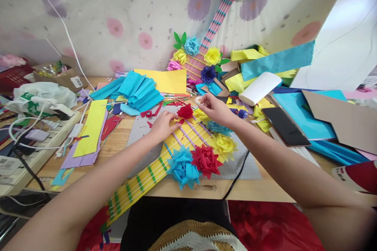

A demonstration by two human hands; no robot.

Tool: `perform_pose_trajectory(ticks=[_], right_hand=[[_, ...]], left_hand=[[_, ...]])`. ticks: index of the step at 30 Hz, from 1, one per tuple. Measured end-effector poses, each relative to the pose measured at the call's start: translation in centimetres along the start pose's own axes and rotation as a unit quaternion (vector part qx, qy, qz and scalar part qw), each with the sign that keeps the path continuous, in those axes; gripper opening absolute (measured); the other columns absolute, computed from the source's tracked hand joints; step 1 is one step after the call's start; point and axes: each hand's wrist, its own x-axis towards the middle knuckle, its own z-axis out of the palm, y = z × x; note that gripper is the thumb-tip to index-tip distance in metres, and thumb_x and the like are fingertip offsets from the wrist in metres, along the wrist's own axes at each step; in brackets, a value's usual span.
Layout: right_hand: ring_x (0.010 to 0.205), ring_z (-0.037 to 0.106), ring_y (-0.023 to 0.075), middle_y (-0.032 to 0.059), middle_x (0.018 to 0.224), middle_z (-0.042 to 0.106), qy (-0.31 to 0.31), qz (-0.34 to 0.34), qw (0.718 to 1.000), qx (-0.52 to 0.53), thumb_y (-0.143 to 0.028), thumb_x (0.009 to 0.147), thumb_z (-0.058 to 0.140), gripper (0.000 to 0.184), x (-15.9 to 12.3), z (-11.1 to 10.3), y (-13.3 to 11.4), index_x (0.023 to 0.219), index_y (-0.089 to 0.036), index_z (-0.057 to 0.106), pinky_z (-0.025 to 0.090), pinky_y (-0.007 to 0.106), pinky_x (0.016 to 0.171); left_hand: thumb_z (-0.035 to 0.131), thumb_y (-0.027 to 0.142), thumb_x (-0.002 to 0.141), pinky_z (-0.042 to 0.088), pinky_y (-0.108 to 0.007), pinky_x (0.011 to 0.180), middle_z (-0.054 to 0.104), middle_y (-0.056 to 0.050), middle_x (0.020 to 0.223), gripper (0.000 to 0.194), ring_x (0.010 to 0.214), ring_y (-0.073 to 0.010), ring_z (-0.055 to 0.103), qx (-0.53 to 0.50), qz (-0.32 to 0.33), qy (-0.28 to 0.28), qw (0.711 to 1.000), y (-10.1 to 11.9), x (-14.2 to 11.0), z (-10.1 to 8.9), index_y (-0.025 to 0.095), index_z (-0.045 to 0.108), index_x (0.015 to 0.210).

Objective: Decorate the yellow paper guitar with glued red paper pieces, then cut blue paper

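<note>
A yellow paper guitar (153, 166) lies slanted on a grey cutting mat (250, 164), with paper flowers around its body. My left hand (163, 125) is at the body's far left edge. Its thumb and fingertips close on a small red paper petal (182, 120) below a red flower (185, 111). Just right of that flower, my right hand (216, 109) is raised with thumb and fingers pinched together; what they hold is too small to make out. Blue (184, 166), deep red (206, 160) and yellow (225, 147) flowers sit along the near right edge.
Pleated blue crepe paper (138, 92) and yellow sheets (91, 127) lie left. A black phone (285, 125), white roll (260, 88) and cardboard (347, 117) lie right. A power strip (41, 157) with cables stands far left. A finished pink guitar (210, 35) leans behind.
</note>
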Motion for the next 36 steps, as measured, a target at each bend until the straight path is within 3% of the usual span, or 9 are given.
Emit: perform_pose_trajectory(ticks=[2, 9, 20, 23, 26, 29, 33, 36], right_hand=[[0.051, 0.041, 0.0111, -0.0059, 0.056, 0.043, -0.004, 0.0, 1.0, 0.004, -0.033, 0.079, 0.048, 0.014, -0.2, -0.1, 0.1, 0.083, -0.022, 0.041, 0.029, 0.024, 0.053], [0.051, 0.04, 0.0104, -0.0062, 0.055, 0.042, 0.006, -0.004, 1.0, 0.027, -0.031, 0.076, 0.05, 0.014, -0.6, -0.3, 0.2, 0.082, -0.021, 0.044, 0.029, 0.023, 0.052], [0.054, 0.036, 0.0096, -0.0044, 0.058, 0.04, 0.005, -0.007, 0.997, 0.072, -0.038, 0.076, 0.051, 0.02, -0.5, -0.3, 0.6, 0.072, -0.019, 0.047, 0.029, 0.023, 0.053], [0.055, 0.034, 0.0093, -0.0038, 0.059, 0.039, 0.026, -0.014, 0.996, 0.086, -0.042, 0.078, 0.048, 0.026, -0.8, -0.6, 1.2, 0.067, -0.019, 0.044, 0.028, 0.023, 0.054], [0.054, 0.031, 0.0088, -0.0041, 0.057, 0.035, 0.047, -0.018, 0.994, 0.101, -0.044, 0.08, 0.046, 0.031, -1.2, -1.0, 1.5, 0.063, -0.019, 0.039, 0.026, 0.023, 0.052], [0.052, 0.027, 0.0082, -0.0043, 0.054, 0.03, 0.04, -0.019, 0.993, 0.105, -0.049, 0.082, 0.043, 0.039, -1.6, -1.6, 1.4, 0.057, -0.019, 0.033, 0.024, 0.024, 0.05], [0.052, 0.03, 0.0089, -0.0037, 0.054, 0.034, 0.023, -0.035, 0.995, 0.093, -0.051, 0.084, 0.041, 0.04, -1.7, -2.9, 1.3, 0.059, -0.02, 0.035, 0.025, 0.024, 0.051], [0.055, 0.035, 0.0099, -0.0032, 0.059, 0.04, 0.026, -0.042, 0.997, 0.062, -0.046, 0.084, 0.043, 0.031, -1.6, -3.6, 1.9, 0.068, -0.02, 0.041, 0.028, 0.024, 0.052]], left_hand=[[0.064, 0.033, 0.069, 0.044, -0.032, 0.079, 0.061, -0.006, 0.091, 0.02, 0.086, -0.0197, 0.057, 0.019, 0.01, -0.006, 1.0, 0.2, 0.1, 0.2, 0.019, 0.064, 0.083], [0.059, 0.034, 0.073, 0.04, -0.027, 0.059, 0.062, -0.002, 0.069, 0.015, 0.067, -0.0165, 0.056, -0.007, -0.093, -0.044, 0.995, 0.4, 0.7, 0.4, 0.019, 0.06, 0.069], [0.05, 0.035, 0.075, 0.038, -0.026, 0.059, 0.056, 0.001, 0.064, 0.019, 0.061, -0.0136, 0.05, -0.095, -0.081, -0.04, 0.991, -2.0, 0.0, -1.5, 0.018, 0.051, 0.067], [0.05, 0.033, 0.074, 0.039, -0.026, 0.06, 0.055, 0.001, 0.064, 0.016, 0.061, -0.0134, 0.05, -0.091, -0.101, -0.019, 0.991, -2.0, -0.1, -1.7, 0.019, 0.05, 0.068], [0.045, 0.02, 0.069, 0.042, -0.027, 0.063, 0.058, 0.0, 0.073, 0.006, 0.063, -0.0129, 0.053, -0.131, -0.11, 0.02, 0.985, -1.4, -0.1, -1.5, 0.019, 0.05, 0.072], [0.038, 0.014, 0.061, 0.041, -0.026, 0.059, 0.052, 0.002, 0.061, 0.011, 0.056, -0.012, 0.049, -0.171, -0.134, 0.049, 0.975, -0.5, -0.2, -1.7, 0.02, 0.047, 0.063], [0.038, 0.017, 0.057, 0.031, -0.024, 0.049, 0.037, 0.003, 0.045, 0.008, 0.047, -0.0114, 0.037, -0.194, -0.159, -0.005, 0.968, -0.2, -1.0, -2.5, 0.021, 0.041, 0.05], [0.044, 0.028, 0.065, 0.032, -0.025, 0.05, 0.042, 0.003, 0.048, 0.014, 0.051, -0.0121, 0.041, -0.173, -0.163, -0.02, 0.971, -0.8, -1.8, -2.6, 0.02, 0.045, 0.053]])
